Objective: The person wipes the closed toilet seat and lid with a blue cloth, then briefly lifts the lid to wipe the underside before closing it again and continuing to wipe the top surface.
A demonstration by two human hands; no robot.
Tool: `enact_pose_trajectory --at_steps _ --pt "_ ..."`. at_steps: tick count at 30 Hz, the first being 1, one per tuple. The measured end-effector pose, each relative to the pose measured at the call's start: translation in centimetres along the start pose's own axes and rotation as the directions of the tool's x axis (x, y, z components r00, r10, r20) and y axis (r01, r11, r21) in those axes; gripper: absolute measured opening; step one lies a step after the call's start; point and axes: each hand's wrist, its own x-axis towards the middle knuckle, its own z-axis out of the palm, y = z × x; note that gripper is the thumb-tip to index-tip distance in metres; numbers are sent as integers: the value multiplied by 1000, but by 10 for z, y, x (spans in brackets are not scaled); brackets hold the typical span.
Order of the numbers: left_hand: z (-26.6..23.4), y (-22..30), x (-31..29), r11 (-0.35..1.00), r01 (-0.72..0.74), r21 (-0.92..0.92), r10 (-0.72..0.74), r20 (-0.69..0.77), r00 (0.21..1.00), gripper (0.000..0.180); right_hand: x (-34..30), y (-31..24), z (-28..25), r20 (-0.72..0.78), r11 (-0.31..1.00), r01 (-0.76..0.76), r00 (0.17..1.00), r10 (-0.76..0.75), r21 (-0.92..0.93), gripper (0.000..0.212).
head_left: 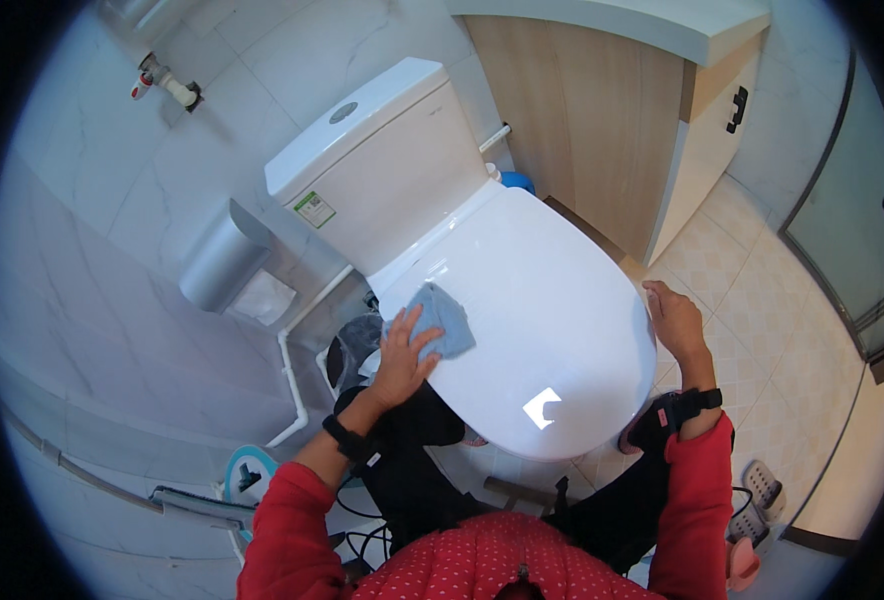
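A closed white toilet lid [542, 290] fills the middle of the view, below its white cistern [382, 150]. On the lid's left side lies a blue cloth [447, 322], bunched and folded. My left hand [403, 362] presses down on the cloth with its fingers spread over it. At the lid's right edge is my right hand [675, 322], its fingers loosely bent and nothing visible in it. Whether it touches the rim is hard to see. Both wrists wear black straps.
A silver paper dispenser [227, 257] hangs on the left wall above a bin with a dark liner [360, 335]. White pipes [289, 370] run beside it. A wooden cabinet [592, 120] stands at the right. Grey slippers [762, 490] lie on the tiled floor.
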Motion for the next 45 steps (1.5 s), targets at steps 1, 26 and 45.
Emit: enact_pose_trajectory --at_steps 1,26,45 --pt "3 -7 11 1000 20 4 -20 -36 999 44 -1 -2 0 23 1000 -3 1000 3 7 28" --pt "15 -40 75 960 235 150 -180 -309 934 41 5 -16 18 152 998 19 988 -9 -62 41" --pt "-23 32 48 935 293 -199 -350 -385 854 46 -4 -17 14 178 998 -16 984 25 -55 48"
